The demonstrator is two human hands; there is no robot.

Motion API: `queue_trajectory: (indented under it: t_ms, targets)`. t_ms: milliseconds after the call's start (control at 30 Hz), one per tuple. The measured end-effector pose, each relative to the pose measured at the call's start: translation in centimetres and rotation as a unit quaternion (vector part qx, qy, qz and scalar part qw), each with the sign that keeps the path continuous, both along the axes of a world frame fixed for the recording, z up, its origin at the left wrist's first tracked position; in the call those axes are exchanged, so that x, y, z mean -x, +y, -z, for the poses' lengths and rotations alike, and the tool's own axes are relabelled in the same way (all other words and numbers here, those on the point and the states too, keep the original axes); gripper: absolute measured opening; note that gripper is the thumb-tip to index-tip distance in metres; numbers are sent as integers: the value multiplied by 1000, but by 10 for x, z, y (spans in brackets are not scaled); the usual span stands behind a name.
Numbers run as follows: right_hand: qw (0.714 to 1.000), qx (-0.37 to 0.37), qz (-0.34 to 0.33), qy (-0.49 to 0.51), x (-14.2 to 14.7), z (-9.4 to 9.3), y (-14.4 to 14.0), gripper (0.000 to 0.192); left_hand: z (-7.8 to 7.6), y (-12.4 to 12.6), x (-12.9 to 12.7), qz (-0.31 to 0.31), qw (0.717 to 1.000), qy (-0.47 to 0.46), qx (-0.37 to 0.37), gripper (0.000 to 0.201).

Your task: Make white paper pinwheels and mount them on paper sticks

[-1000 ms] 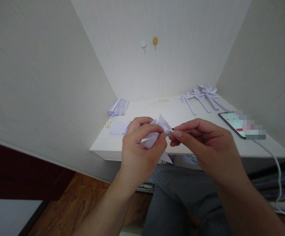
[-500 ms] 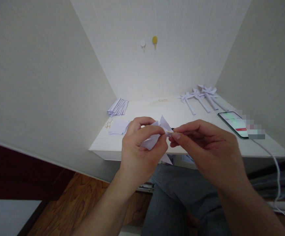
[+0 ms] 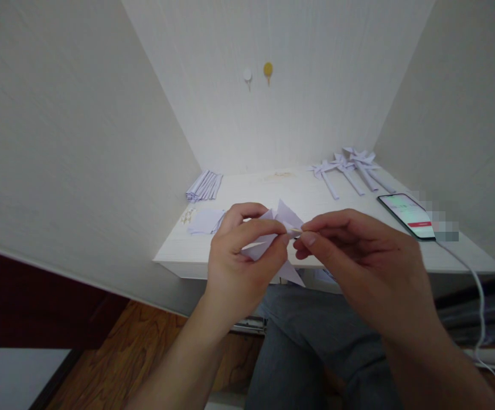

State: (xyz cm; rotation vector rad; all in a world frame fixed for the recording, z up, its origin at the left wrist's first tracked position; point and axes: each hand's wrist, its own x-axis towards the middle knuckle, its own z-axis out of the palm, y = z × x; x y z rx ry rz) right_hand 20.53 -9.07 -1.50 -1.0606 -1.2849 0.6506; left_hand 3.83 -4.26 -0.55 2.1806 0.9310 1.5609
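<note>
White folded paper [image 3: 288,215] pinched between both hands, seemingly.

A small white table [image 3: 401,256] sits in a niche between pale, faintly wood-grained wall panels: one slanting in on the left [image 3: 68,142], one on the right [image 3: 465,114], and a back wall [image 3: 281,125] behind. Two small hooks are stuck high on the back wall, a white hook [image 3: 247,76] just beside a yellow hook [image 3: 268,70]. Soft, even light falls on the tabletop. Below lies a brown wooden floor [image 3: 115,353], with dark furniture [image 3: 25,302] at the far left.
</note>
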Motion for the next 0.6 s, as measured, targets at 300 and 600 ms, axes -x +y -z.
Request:
queue_trajectory:
  t_ms: [300,600]
  targets:
    - [985,54,-142,81,-3,-12,-4,9,-7,-3,6,45,997,-22,57,14]
    - [968,66,-210,123,-9,-12,-4,5,-12,-9,6,58,995,-22,84,13]
